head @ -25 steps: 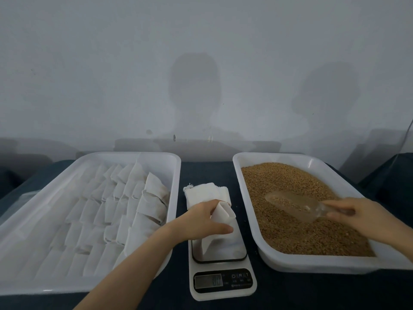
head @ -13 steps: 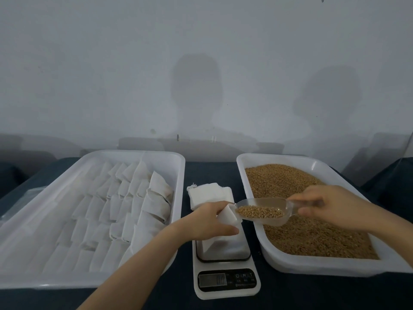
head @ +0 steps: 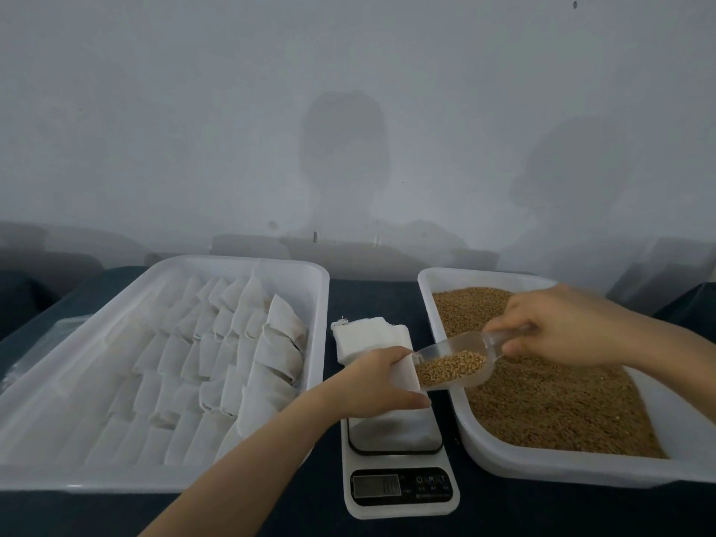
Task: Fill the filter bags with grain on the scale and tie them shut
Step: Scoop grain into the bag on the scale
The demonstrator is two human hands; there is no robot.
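Closely paired, mouth to mouth

Lengthwise on the platform of a white digital kitchen scale (head: 399, 461) lies one white filter bag (head: 405, 375). Its bottom is nearest the person, and its open mouth is raised and turned right. The left hand (head: 372, 385) grips the bag's upper end, fingers curled round it. At that mouth sits the lip of a clear plastic scoop (head: 461, 344) part full of brown grain (head: 449, 370). The scoop slopes down leftward, its handle pinched in the right hand (head: 561, 327).

On the scale's dark panel a power sign, M and T are legible; the smaller print and the display are not. Behind the scale lies a stack of empty white bags (head: 360, 339). A white plastic tray (head: 542, 468) of grain stands to the right and a wider white tray (head: 320, 323) of rowed bags to the left, all on a dark blue worktop (head: 372, 300).
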